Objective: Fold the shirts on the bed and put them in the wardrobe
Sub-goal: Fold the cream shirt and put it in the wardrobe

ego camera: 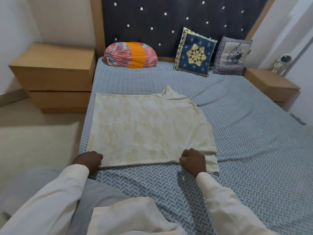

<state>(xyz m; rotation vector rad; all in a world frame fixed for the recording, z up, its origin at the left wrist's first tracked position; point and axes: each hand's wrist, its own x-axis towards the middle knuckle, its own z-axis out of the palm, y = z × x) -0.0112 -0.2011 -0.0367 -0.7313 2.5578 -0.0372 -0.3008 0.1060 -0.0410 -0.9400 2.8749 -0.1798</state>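
Note:
A cream patterned shirt lies flat on the bed, on its left half, with one sleeve poking out at the far edge and another at the near right corner. My left hand grips the shirt's near left corner with curled fingers. My right hand grips the near edge close to the right sleeve. Both arms wear pale long sleeves. No wardrobe is in view.
A round orange-pink bolster, a blue embroidered cushion and a grey cushion lean at the headboard. Wooden bedside units stand at the left and right; a small astronaut figure is on the right one.

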